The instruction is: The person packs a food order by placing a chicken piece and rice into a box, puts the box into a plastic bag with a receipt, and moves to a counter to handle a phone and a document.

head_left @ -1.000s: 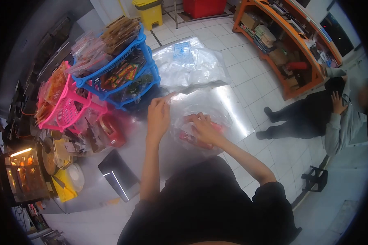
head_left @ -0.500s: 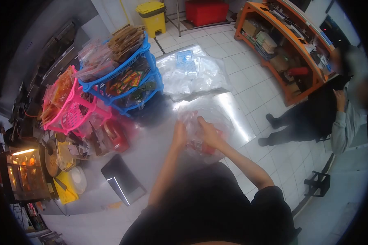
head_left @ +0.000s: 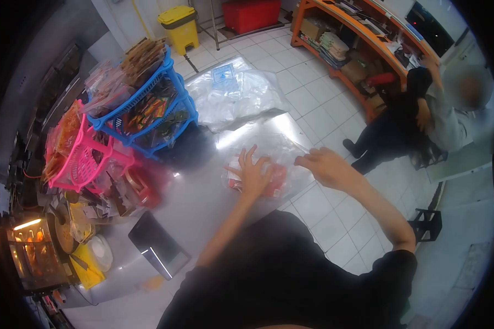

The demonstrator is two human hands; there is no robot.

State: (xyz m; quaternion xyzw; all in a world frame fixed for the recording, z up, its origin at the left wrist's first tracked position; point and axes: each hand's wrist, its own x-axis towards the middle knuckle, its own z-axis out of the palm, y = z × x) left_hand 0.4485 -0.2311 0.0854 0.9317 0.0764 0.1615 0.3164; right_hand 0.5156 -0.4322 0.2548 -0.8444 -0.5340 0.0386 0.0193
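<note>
A clear plastic bag with red and white contents (head_left: 277, 183) lies on the metal table (head_left: 203, 192) in front of me. My left hand (head_left: 252, 172) rests on it with fingers spread, pressing on the red part. To the right, my right hand (head_left: 325, 166) is raised at the bag's upper edge, its fingers pinched on the clear plastic. Beyond both hands lies a pile of clear plastic bags (head_left: 236, 96) with a blue print.
Blue tiered baskets (head_left: 148, 126) and a pink basket (head_left: 85, 159) of packets stand left. Nearer are a black tablet (head_left: 158, 245) and yellow board (head_left: 89, 266). Right are an orange shelf (head_left: 362, 66) and a seated person (head_left: 450, 126). Behind: a yellow bin (head_left: 180, 32), red box (head_left: 252, 15).
My hands have moved apart: the left now lies spread on the red contents, the right has pulled away to the right with the plastic. The view has shifted, and the seated person's arm is raised.
</note>
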